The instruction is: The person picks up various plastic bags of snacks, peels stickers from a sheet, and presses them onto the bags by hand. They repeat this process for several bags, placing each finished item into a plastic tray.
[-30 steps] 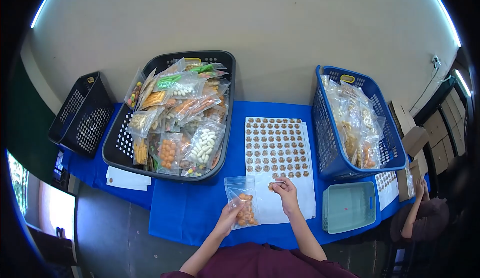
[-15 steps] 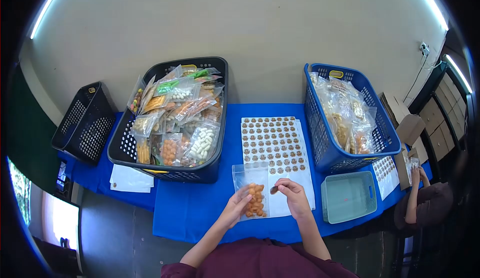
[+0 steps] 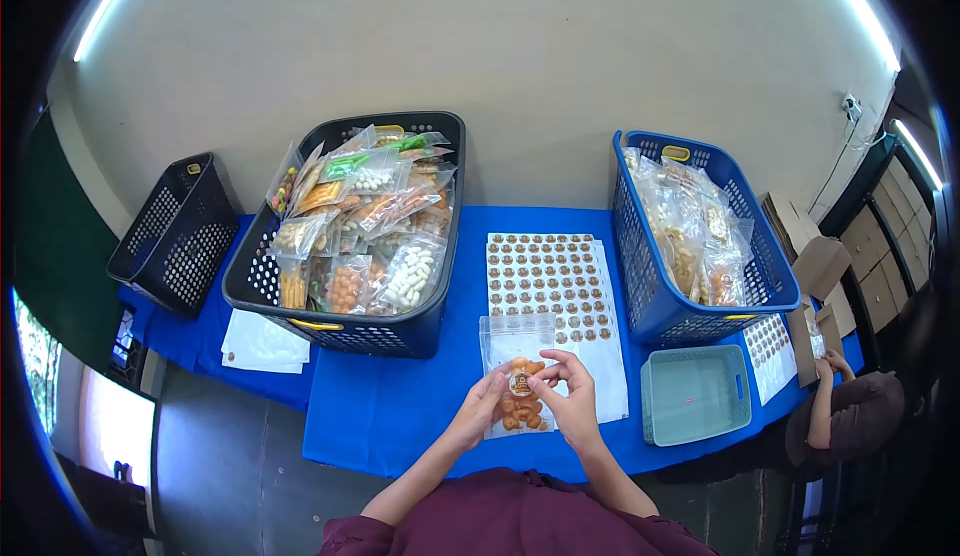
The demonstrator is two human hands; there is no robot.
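A clear zip bag (image 3: 516, 334) of round orange-brown snacks is in front of me, over the front of the sticker sheets. My left hand (image 3: 480, 411) grips the bag's left side. On the bag's front is a round brown-and-white sticker (image 3: 520, 384). My right hand (image 3: 570, 401) has its thumb and fingers closed at the sticker's right edge, against the bag. Behind the bag lies a white sheet of round stickers (image 3: 540, 281), with some spots bare near its lower part.
A black basket (image 3: 400, 331) and a blue basket (image 3: 655, 311) hold many filled bags. A pale green tray (image 3: 697, 396) sits at right. An empty-looking black basket (image 3: 170, 246) stands far left. Another person's hand (image 3: 832, 364) is at a cardboard box (image 3: 803, 341).
My right hand has moved left with the sticker from beside the bag onto the bag's front. The bag has shifted slightly right. The other person's hands have lowered.
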